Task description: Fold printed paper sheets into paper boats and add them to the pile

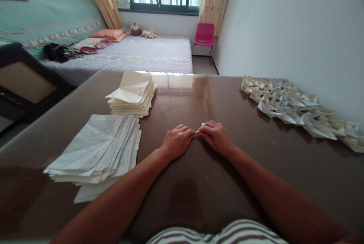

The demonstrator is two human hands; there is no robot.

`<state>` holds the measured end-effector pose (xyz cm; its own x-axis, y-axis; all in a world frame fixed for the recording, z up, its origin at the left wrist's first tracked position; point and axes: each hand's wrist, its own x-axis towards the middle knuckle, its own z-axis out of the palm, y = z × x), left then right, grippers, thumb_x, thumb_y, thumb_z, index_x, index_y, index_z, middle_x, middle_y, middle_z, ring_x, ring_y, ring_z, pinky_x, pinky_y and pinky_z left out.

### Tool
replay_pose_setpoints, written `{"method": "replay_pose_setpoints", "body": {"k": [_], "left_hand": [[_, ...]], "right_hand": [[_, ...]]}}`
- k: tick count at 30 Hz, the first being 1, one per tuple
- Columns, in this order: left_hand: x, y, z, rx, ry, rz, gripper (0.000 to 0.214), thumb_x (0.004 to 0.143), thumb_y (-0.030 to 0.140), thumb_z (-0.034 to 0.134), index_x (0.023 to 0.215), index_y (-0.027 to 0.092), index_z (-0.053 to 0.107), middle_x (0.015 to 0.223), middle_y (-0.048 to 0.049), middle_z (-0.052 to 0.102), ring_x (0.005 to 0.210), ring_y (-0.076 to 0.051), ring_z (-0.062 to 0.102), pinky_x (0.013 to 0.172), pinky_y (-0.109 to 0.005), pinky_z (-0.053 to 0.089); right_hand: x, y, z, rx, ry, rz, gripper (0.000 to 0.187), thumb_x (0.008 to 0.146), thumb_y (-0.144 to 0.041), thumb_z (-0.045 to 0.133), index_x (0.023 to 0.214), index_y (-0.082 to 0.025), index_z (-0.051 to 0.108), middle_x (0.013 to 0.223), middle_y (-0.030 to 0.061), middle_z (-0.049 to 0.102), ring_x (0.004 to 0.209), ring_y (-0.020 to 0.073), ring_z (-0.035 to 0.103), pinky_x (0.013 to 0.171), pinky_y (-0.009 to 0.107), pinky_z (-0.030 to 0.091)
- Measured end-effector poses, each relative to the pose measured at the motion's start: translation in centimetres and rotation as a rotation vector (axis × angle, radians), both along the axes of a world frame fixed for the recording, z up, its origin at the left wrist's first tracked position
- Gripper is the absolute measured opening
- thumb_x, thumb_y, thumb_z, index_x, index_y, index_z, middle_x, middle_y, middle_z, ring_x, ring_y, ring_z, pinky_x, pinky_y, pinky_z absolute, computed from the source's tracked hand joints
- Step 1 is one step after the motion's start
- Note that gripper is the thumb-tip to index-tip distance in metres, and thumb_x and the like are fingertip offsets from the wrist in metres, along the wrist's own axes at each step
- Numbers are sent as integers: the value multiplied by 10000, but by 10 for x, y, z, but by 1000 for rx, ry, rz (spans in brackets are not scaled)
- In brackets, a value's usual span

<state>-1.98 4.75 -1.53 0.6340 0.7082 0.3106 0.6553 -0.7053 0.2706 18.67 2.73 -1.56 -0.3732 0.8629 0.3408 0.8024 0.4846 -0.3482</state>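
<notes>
Close together over the middle of the brown table, my left hand (178, 140) and my right hand (216, 137) both pinch a small folded piece of paper (196, 133). Most of the paper is hidden behind my fingers; a white tip shows by the right index finger. To the left lies a fanned stack of printed sheets (88, 145), with a stack of cream paper (133, 92) behind it. Many folded paper boats (287, 101) sit crowded in rows at the right.
The glossy table (182, 191) reflects the window. Beyond its far edge are a bed (159, 54) and a pink chair (204, 35). A white wall (298, 27) runs along the right, and a dark wooden cabinet (28, 73) stands at the left.
</notes>
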Motion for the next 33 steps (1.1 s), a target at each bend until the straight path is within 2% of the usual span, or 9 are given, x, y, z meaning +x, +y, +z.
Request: {"method": "replay_pose_setpoints", "body": {"k": [7,14,21,27,30,33], "left_hand": [[1,2,-2,-17,31,14,247,959,380,434,925,257,647,893,28,688,895,-147,589,705,-248,448],[2,2,-2,10,31,24,249,951,391,448,908,246,646,876,15,679,877,-148,581,679,-247,442],[1,3,-3,-30,-41,20,202,933,371,489,911,245,645,884,10,676,881,-148,591,721,-245,446],[-1,7,-6,-110,-135,-29,166,919,357,521,927,249,647,886,18,673,843,-129,595,740,-232,442],[-1,5,-4,-92,-103,-48,125,898,334,547,912,248,636,854,26,663,829,-131,585,707,-233,431],[0,2,-2,-44,-52,-37,95,881,308,555,890,240,621,861,22,659,838,-139,573,672,-239,416]], "right_hand": [[-1,-3,2,-26,-14,43,223,958,-330,483,978,-260,694,936,29,696,925,184,556,787,319,352],[-3,-4,5,-35,-46,85,227,958,-244,469,1055,-270,672,969,34,691,946,188,560,788,319,376],[-2,-3,4,-29,80,48,305,904,-281,588,1207,-257,562,909,1,723,908,182,623,866,333,386],[-1,-3,4,-30,99,66,301,899,-305,600,1186,-241,538,891,-7,735,931,182,634,868,329,378],[0,-5,6,-39,53,82,226,885,-310,614,1102,-253,587,923,-1,730,925,183,622,853,329,365],[0,-8,9,-38,-5,98,227,836,-345,671,1042,-263,628,989,8,715,948,196,588,837,333,347]]}}
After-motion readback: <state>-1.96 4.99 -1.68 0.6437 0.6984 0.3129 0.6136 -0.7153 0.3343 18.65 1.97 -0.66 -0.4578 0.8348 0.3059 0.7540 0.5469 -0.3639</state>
